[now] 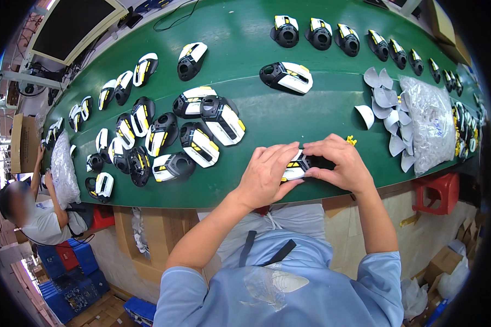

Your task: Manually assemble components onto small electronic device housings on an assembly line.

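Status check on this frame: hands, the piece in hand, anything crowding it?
Left hand and right hand both gripping one black-white-yellow plastic mouse shell on green belt. Small yellow part just behind right hand. Other shells apart.

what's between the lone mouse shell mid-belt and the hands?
Head view: only bare green belt lies between that mouse shell and the left hand and right hand.

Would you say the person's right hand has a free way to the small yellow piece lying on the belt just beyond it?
Probably yes: the yellow piece lies bare just past the right hand, though that hand now grips the housing.
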The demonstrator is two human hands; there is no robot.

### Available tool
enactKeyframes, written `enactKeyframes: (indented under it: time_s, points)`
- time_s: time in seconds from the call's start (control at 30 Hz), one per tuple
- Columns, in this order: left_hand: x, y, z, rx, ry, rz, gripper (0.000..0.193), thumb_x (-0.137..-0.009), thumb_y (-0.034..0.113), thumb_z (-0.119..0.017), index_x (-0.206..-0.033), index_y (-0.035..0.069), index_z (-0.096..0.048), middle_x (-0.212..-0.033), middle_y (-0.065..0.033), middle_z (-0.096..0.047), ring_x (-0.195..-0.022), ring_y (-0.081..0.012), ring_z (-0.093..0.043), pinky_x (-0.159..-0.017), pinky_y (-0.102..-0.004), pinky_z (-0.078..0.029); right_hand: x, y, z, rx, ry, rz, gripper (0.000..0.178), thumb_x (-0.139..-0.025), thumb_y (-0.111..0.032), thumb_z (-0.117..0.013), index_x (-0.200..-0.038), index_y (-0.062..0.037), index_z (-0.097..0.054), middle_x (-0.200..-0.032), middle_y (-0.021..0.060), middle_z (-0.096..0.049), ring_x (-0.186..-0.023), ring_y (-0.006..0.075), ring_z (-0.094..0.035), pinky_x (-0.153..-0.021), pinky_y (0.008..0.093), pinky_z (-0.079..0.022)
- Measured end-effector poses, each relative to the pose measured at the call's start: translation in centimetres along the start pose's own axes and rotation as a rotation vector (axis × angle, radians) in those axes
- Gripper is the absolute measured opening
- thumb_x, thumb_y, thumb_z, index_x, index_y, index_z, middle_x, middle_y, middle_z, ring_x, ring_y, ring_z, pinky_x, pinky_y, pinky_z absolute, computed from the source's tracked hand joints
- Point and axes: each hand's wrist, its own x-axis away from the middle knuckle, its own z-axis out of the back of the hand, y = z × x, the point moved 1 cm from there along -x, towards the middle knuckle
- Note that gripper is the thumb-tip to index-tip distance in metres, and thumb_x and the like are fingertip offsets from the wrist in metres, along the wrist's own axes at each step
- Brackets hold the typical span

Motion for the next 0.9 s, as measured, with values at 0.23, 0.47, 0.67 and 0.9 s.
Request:
enactKeyframes:
  time_s: [0.23, 0.47, 0.67, 0.9]
  points:
    - [-0.3, 0.2, 0.1, -0.011, -0.007, 0.022, 0.080, -0.082, 0.024, -0.094, -0.150, 0.006, -0.055, -0.154, -0.0176, -0.066, -0.130, -0.0373, -0.068, -0.102, -0.0474, -0.049, 0.1, -1.0, -0.3, 0.044, 0.066, -0.057, 0.040, -0.081, -0.020, -0.094, -0.116, -0.0055, -0.081, -0.117, 0.0109, -0.082, -0.100, 0.0293, -0.071, -0.087, 0.0419, -0.058]
    - [-0.4, 0.4, 0.3, -0.048, -0.050, 0.006, 0.071, -0.084, 0.026, -0.093, -0.145, 0.008, -0.061, -0.153, -0.0168, -0.067, -0.130, -0.0365, -0.068, -0.103, -0.0471, -0.049, 0.9, -0.6, 0.2, 0.088, 0.054, -0.069, 0.039, -0.079, -0.026, -0.096, -0.111, -0.0069, -0.084, -0.116, 0.0076, -0.082, -0.098, 0.0286, -0.072, -0.087, 0.0401, -0.059]
    - [-0.4, 0.3, 0.4, -0.033, -0.046, 0.036, 0.068, -0.085, 0.027, -0.092, -0.144, 0.008, -0.063, -0.152, -0.0154, -0.068, -0.130, -0.0357, -0.068, -0.103, -0.0468, -0.049, 0.1, -1.2, 0.5, 0.188, -0.063, -0.101, 0.038, -0.081, -0.025, -0.095, -0.113, -0.0087, -0.084, -0.113, 0.0063, -0.080, -0.098, 0.0292, -0.072, -0.085, 0.0406, -0.060]
    - [-0.7, 0.2, 0.4, -0.027, -0.036, 0.031, 0.068, -0.086, 0.027, -0.091, -0.144, 0.007, -0.063, -0.151, -0.0154, -0.068, -0.129, -0.0354, -0.067, -0.103, -0.0467, -0.048, -0.7, -1.4, 0.9, 0.124, -0.018, 0.039, 0.030, -0.083, -0.020, -0.092, -0.108, -0.0091, -0.080, -0.101, 0.0072, -0.078, -0.089, 0.0290, -0.071, -0.077, 0.0413, -0.059]
